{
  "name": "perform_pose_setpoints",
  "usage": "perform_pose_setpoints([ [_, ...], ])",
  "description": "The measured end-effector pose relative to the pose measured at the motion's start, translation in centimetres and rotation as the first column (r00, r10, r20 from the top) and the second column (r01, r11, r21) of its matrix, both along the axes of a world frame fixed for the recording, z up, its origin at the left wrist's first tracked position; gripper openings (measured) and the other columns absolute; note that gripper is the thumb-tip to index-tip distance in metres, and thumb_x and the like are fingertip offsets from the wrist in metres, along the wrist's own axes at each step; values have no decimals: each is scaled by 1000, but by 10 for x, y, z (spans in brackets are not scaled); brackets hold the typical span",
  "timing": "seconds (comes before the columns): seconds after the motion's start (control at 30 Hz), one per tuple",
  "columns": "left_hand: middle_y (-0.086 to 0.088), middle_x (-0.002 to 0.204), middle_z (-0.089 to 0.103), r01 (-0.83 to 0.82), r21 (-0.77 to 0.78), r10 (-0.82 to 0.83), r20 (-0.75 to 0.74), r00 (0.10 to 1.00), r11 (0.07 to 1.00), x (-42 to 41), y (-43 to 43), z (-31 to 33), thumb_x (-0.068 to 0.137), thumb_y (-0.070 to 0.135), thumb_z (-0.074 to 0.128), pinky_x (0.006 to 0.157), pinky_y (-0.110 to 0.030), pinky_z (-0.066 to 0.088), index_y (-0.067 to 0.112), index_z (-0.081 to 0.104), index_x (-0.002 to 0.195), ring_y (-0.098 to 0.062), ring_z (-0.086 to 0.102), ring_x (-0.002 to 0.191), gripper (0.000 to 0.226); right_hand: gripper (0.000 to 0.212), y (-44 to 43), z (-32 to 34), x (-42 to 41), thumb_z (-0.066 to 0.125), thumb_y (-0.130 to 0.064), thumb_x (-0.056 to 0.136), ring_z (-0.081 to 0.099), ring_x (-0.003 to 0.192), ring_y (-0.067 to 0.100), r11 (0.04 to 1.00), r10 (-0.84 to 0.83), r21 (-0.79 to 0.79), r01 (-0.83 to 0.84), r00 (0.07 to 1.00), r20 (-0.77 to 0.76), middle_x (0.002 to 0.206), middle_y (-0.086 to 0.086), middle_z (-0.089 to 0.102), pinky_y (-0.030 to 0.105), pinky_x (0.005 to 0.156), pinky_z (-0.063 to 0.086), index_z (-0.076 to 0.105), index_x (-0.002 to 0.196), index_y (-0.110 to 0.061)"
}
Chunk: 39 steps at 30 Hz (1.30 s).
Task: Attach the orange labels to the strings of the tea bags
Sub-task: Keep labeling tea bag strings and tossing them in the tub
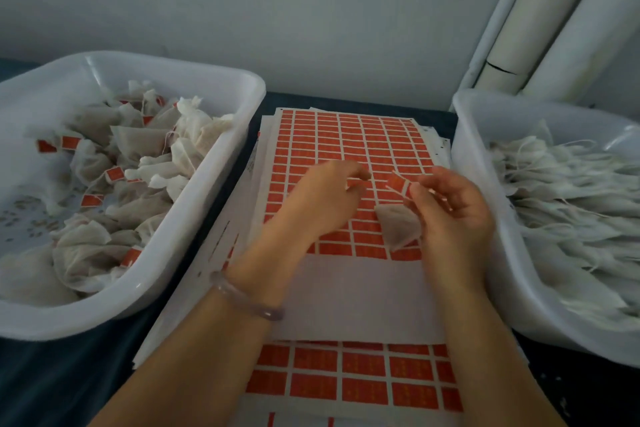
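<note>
Tea bag (398, 225), one item, in work. Held above the near right part of the label sheet (349, 139), gripped in my right hand (453, 215), its pale gauze body hanging below the fingers with one corner pointing left.

String (398, 191): thin, white, pinched at the right fingertips. Its long axis slants across the sheet from the right hand up and leftward, towards my left hand (325, 198).

Orange label (397, 181): one loose piece at the string's free end, tilted, above the sheet. Whether it is already folded shut on the string I cannot tell; the view is blurred.

Left hand: over the middle of the sheet, just left of the label, thumb and forefinger drawn together. Whether they hold anything I cannot tell. My judgement: this hand is the nearer to the label's free edge, so the pressing falls to it, moving rightward along the string's line.

Left tub (256, 94): left of the sheet, labelled bags heaped inside.

Right tub (460, 135): right of the sheet, bags with bare strings.

Tabletop (52, 374): dark, under the sheet.
</note>
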State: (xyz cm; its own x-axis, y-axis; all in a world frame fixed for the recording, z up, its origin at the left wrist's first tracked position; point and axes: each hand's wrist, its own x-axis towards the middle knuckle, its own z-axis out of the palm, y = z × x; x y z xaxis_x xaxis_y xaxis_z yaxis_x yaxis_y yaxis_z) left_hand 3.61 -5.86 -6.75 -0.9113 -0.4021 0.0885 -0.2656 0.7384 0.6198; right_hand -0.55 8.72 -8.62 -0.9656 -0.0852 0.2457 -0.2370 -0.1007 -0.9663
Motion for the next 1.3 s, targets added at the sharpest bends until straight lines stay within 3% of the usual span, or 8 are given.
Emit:
perform_pose_setpoints([
  [0.13,-3,121,61,284,-126,-261,174,950,950,-34,34,9,96,25,53,90,-29,51,21,57,122,-18,60,103,27,38,2,0,0,73,-18,80,68,88,-1,991,25,-130,-17,998,56,95,-24,70,14,67,54,58,104,-43],
  [0.27,-13,110,63,412,-22,-401,190,896,911,-41,49,0,97,16,49,84,-29,52,11,62,114,-20,62,90,22,36,3,0,-2,71,-9,80,72,82,11,947,119,-315,-61,978,169,87,-8,74,20,68,57,60,107,-29],
  [0.4,1,103,65,273,-35,-270,74,960,961,-42,42,-9,90,14,61,67,-14,42,13,64,108,-13,61,85,19,34,3,1,-2,75,-9,74,73,79,17,935,148,-349,-61,962,229,84,-2,75,19,62,55,61,104,-20],
  [0.6,20,81,58,-32,312,108,-231,967,950,6,3,-4,85,21,69,46,-4,43,32,47,79,-2,59,72,25,27,0,7,4,77,-13,73,73,78,16,952,125,-303,-35,951,281,83,-8,74,21,61,56,63,96,-18],
  [0.9,-2,90,72,-39,810,272,-151,950,585,44,-10,-6,79,16,71,82,-43,57,16,53,88,-20,72,80,20,33,-31,17,16,72,-19,77,72,83,22,890,325,-437,-128,851,413,94,6,74,27,63,57,64,108,-12],
  [1.03,3,90,73,0,807,289,-211,934,591,44,-13,-14,81,18,69,79,-40,58,20,53,89,-18,71,84,19,36,-26,3,19,73,-23,65,69,64,14,853,439,-480,-202,775,454,77,4,72,24,52,54,66,99,-14],
  [1.2,11,83,72,60,634,-32,-55,998,771,53,-24,-19,80,14,72,64,-24,56,19,56,86,-9,70,77,18,33,-13,7,16,81,-32,45,70,71,17,710,692,-109,-696,662,287,75,1,72,22,56,54,69,76,-28],
  [1.3,12,83,72,0,655,39,-45,998,756,54,-28,-20,80,14,72,59,-16,53,18,57,85,-6,70,76,16,25,-10,6,18,80,-31,48,71,75,14,657,715,81,-749,654,247,74,-1,73,19,62,54,69,70,-31],
])
